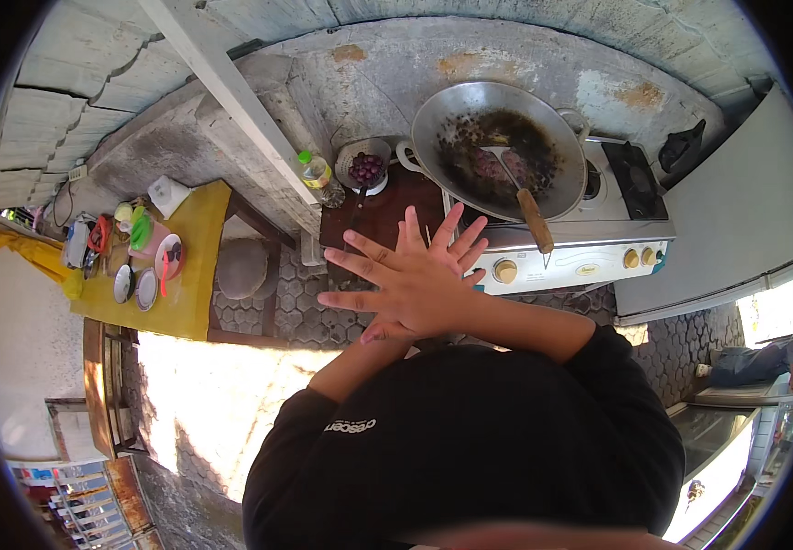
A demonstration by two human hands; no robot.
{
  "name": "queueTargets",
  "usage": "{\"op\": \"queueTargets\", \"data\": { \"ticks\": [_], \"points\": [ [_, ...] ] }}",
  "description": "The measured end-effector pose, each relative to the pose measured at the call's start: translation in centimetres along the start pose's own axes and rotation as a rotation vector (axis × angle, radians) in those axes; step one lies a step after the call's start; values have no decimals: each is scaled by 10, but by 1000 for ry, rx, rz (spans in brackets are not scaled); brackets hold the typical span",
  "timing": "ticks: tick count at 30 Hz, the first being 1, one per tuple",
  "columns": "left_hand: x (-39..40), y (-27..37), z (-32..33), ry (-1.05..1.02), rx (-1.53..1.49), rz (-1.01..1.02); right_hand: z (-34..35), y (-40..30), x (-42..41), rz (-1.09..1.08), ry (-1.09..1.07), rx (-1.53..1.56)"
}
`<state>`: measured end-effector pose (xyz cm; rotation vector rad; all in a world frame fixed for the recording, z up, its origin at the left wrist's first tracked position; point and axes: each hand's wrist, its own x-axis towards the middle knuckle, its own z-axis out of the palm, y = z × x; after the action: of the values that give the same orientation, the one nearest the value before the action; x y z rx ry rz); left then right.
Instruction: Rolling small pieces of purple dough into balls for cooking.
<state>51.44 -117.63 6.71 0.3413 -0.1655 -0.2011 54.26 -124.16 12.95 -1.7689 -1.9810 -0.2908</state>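
Observation:
My hands are crossed in front of my chest, fingers spread and nothing in them. My right hand (413, 292) lies on top, back upward, its fingers pointing left. Beneath it my left hand (452, 251) reaches up and right; its palm is mostly hidden. Beyond them a large metal wok (437, 175) sits on a gas stove (571, 265). Reddish chopped food (496, 165) lies in the wok's dark, oily bottom. A metal spatula with a wooden handle (534, 218) rests in it, handle over the near rim. Neither hand touches the wok or the spatula.
Left of the wok, a strainer (358, 152) of shallots (367, 170) and a green-capped bottle (314, 170) stand by a dark red tabletop (403, 206). A white post (231, 96) rises there. A yellow table (193, 275) holds bowls and containers. A stool (242, 268) stands beside it.

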Motion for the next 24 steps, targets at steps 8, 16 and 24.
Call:
{"op": "queueTargets", "data": {
  "ticks": [8, 16, 24],
  "points": [
    [-6, 14, 34, 276, 233, 313, 4, 12, -24, 85, 130, 149],
    [24, 5, 53, 24, 828, 881, -17, 21, -9, 275, 589, 721],
    [20, 10, 56, 116, 1513, 963, -46, 27, 5, 299, 852, 969]
  ]
}}
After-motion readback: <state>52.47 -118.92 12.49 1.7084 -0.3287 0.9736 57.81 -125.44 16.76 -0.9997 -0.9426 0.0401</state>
